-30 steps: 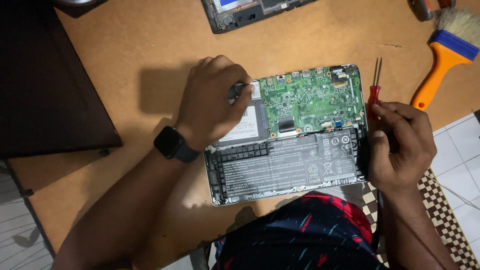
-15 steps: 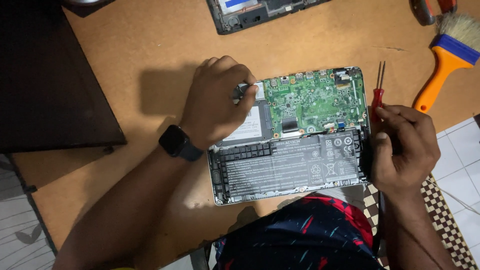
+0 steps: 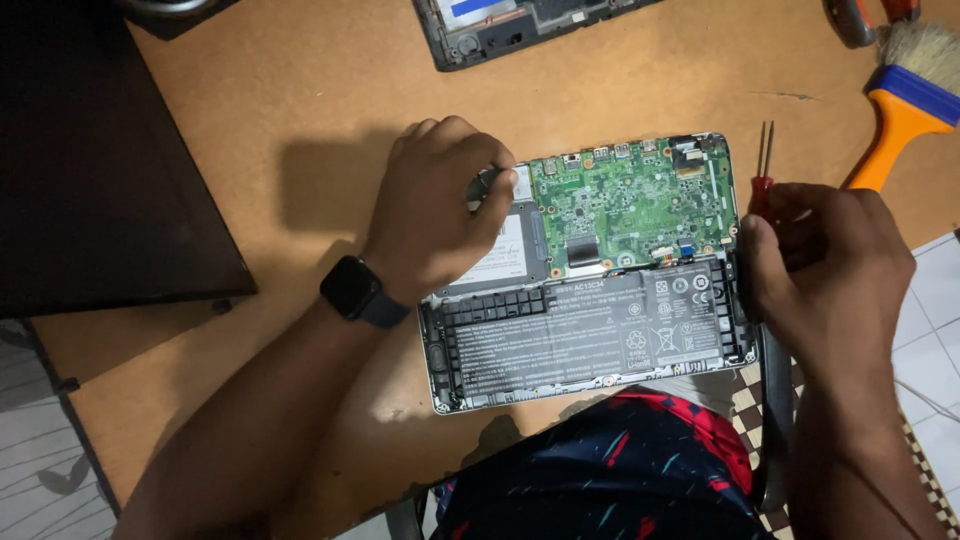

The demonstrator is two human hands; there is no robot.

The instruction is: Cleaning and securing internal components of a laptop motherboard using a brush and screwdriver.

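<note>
Left hand [image 3: 437,205] grips the opened laptop [image 3: 585,270]; right hand [image 3: 825,265] holds a red screwdriver [image 3: 763,180].

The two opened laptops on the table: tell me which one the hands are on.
The nearer laptop, with its green circuit board and black battery exposed. The left hand rests on its left end, the right hand at its right edge. The other laptop lies untouched at the top edge.

My left hand [image 3: 440,205] lies palm down, knuckles up, wrist bent slightly inward, fingers [image 3: 490,175] curled and pinched together at the tips. The left forearm runs in from the lower left, a dark watch strapped at the wrist. My right hand [image 3: 825,270] sits at the right, back toward the camera, fingers bunched in a loose fist, forearm rising from the bottom edge.
</note>
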